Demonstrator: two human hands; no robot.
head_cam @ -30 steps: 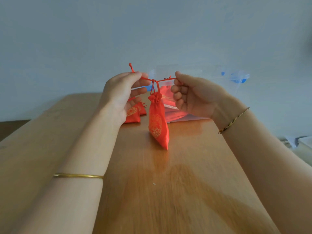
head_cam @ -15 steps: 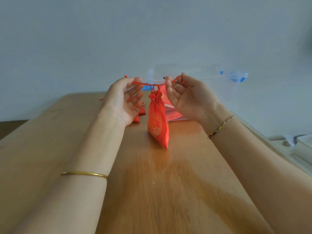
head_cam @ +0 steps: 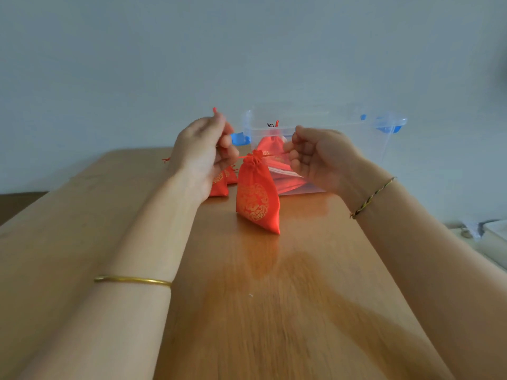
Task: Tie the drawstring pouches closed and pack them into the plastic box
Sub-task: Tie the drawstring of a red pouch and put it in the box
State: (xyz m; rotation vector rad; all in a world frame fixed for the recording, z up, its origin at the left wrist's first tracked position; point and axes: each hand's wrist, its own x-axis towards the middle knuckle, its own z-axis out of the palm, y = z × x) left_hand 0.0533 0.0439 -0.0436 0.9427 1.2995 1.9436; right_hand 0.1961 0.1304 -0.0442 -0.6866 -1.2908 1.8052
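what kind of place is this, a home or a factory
Most likely a plain room at home, not a factory: one wooden table in front of a bare pale wall, a clear plastic box with blue latches, and a few small red pouches.

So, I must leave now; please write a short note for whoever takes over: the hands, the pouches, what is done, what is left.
Left hand and right hand: each pinches one end of the drawstring, pulled sideways.
Pouch: between the hands, neck gathered shut, lower corner on the table.
Plastic box: behind it, with packed pouches inside.
Loose pouches: on the table behind the left hand.
Done: neck drawn closed. Left: finish the tie, pack this pouch, then the loose ones.
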